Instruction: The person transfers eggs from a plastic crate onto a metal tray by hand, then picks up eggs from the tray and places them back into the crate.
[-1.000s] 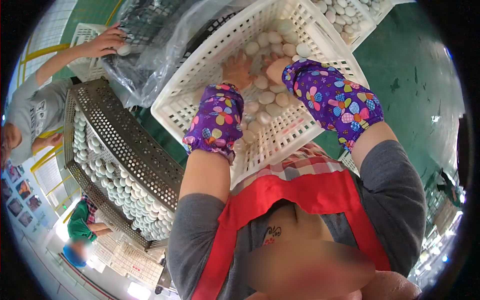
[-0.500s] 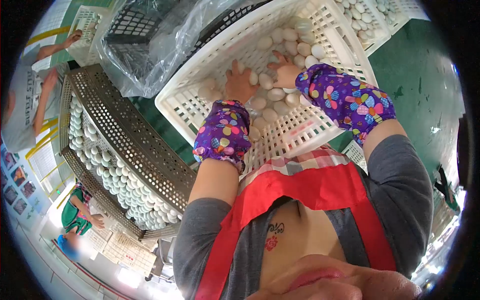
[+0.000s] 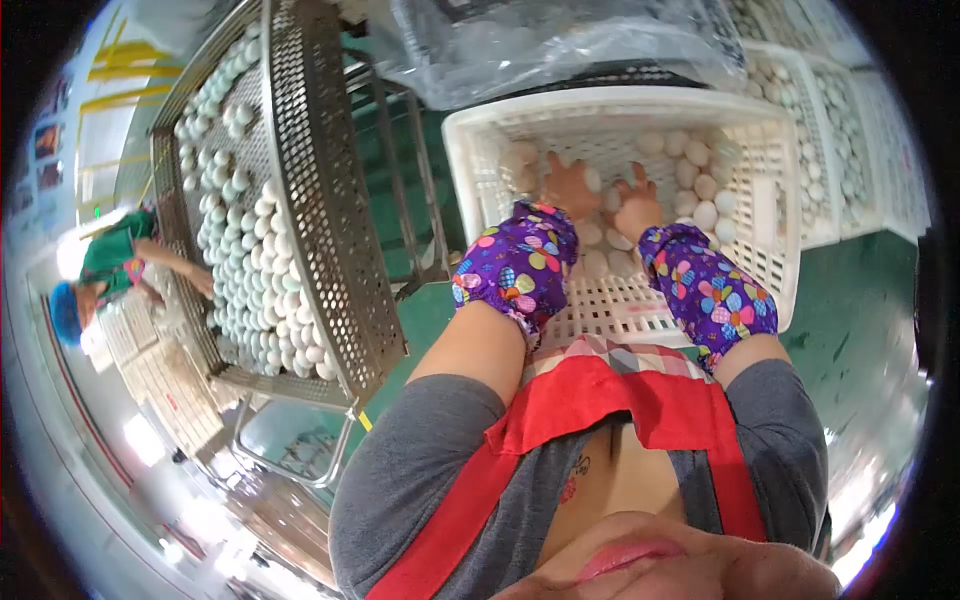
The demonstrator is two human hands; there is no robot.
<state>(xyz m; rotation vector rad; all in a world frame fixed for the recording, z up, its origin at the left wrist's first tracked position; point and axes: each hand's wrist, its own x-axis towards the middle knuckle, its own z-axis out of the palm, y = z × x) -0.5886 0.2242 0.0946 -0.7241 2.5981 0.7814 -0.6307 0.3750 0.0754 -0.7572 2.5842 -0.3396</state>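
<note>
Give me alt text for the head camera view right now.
Left hand and right hand spread among pale eggs inside a white perforated crate. At image left, a perforated metal tray holds greenish and white eggs beside a co-worker in green.

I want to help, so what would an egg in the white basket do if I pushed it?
The egg would probably roll, because it is rounded, but maybe not far: others crowd it inside the basket's walls. Its smooth-looking shell might feel slippery. That shell is likely stiff but could crack against its neighbours, so push gently.
</note>
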